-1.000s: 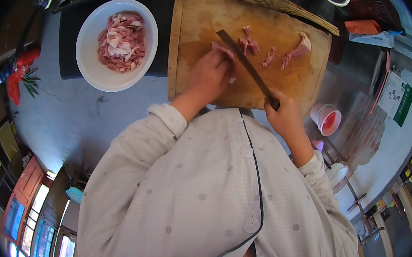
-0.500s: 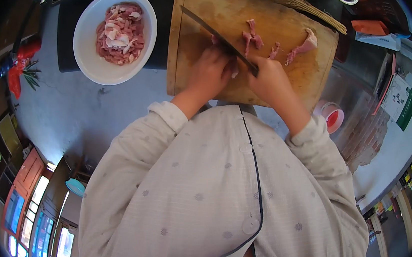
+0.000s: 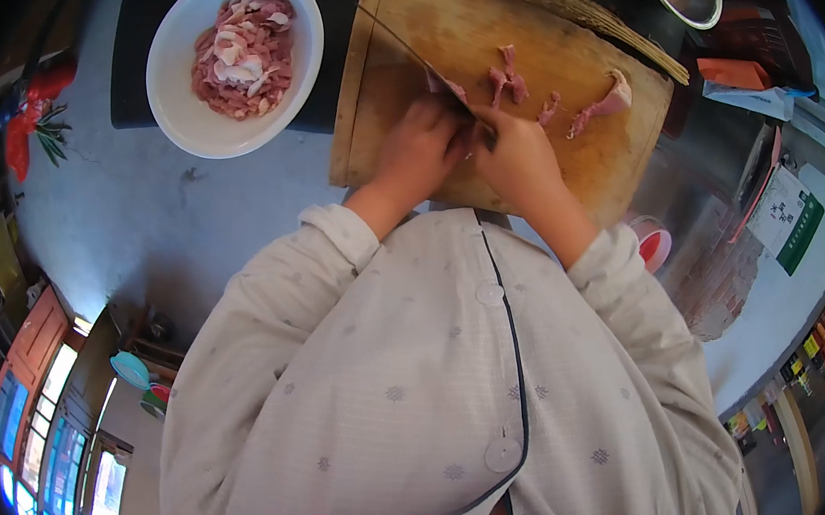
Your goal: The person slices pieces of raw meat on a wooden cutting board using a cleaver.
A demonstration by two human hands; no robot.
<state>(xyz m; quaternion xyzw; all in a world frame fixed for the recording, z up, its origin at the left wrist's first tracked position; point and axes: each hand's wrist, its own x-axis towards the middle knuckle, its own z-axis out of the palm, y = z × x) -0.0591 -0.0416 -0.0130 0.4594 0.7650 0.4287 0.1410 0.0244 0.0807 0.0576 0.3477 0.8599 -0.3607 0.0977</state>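
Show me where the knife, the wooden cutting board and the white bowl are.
Knife (image 3: 432,67), head view: on the blade.
Wooden cutting board (image 3: 456,24), head view: bare wood.
White bowl (image 3: 171,78), head view: inner wall.

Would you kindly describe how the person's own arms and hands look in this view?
The left hand and right hand are ungloved. The left sleeve and right sleeve are loose, pale beige cloth, the left one with a turned-back cuff.
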